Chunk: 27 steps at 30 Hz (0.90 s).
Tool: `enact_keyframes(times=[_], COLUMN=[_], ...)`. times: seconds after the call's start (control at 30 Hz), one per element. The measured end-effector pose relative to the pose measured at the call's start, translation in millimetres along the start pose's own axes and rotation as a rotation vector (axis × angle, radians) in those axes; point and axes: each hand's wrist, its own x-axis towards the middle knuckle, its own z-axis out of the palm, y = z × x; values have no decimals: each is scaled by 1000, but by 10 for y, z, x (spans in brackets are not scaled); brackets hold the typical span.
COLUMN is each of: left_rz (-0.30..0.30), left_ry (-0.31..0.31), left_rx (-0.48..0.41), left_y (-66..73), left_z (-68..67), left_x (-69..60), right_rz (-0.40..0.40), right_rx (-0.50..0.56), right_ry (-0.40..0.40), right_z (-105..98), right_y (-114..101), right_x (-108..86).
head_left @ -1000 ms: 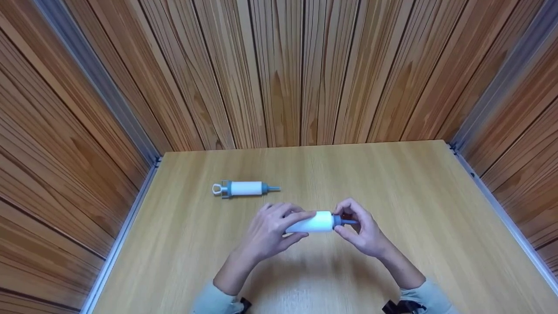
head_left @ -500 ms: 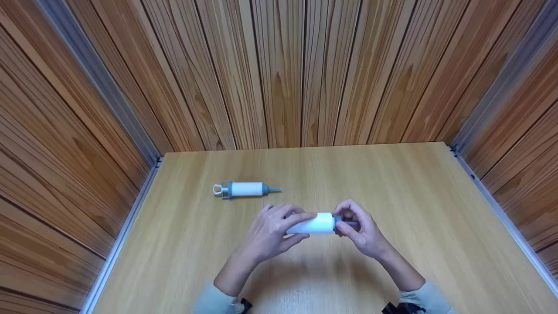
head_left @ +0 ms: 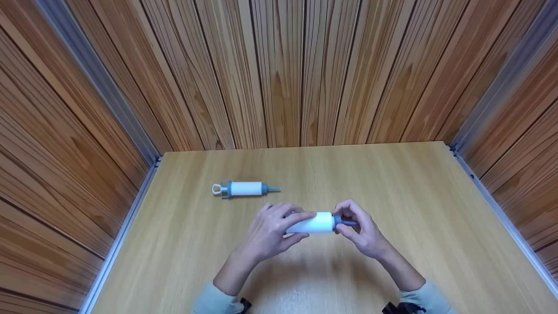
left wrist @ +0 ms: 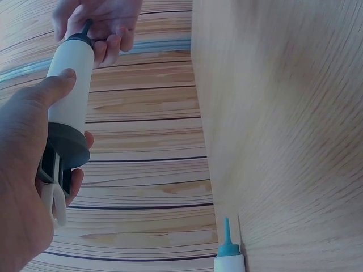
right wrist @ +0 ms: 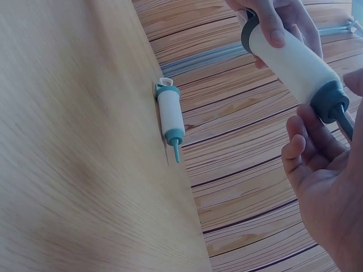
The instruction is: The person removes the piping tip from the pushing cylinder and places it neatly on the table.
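A white cylinder with blue-grey ends (head_left: pixel 320 222) is held above the table, its nozzle pointing right. My left hand (head_left: pixel 271 231) grips the barrel near its rear; in the left wrist view the thumb of the left hand (left wrist: pixel 25 147) lies along the white barrel (left wrist: pixel 74 68), and a white pull handle (left wrist: pixel 55 201) sticks out behind. My right hand (head_left: pixel 364 231) is at the nozzle end; the right wrist view shows a fingertip of the right hand (right wrist: pixel 323 164) touching the blue-grey cap (right wrist: pixel 329 101). The thumb's contact there cannot be told.
A second syringe-like tool (head_left: pixel 246 188) lies on the wooden table (head_left: pixel 196 270), behind and left of my hands, its handle to the left and nozzle to the right. Wood-plank walls (head_left: pixel 283 74) and metal rails (head_left: pixel 126 226) border the table.
My right thumb and fingers have closed in on the cap, then the thumb has eased back a little. The left hand has kept its grip, and the second tool lies unmoved.
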Motion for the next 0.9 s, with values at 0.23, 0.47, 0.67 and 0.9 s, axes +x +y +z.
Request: enact_keyframes(times=[0.23,0.47,0.67,0.9], left_rz=[20,19,22,4], left_ry=[28,18,7,-18], left_rx=[16,4,3,-10], left_y=[14,5,-13,-11], left_z=[19,11,-2,-10], left_x=[-9,-4,4,4], right_rz=[46,-2,-47,-39], right_rx=[62,56,7,7], right_ry=[-10,-6,0,-3], right_z=[13,6,-9,-13], right_y=[-26,-13,18,15], right_x=[-6,-4,-4,-15])
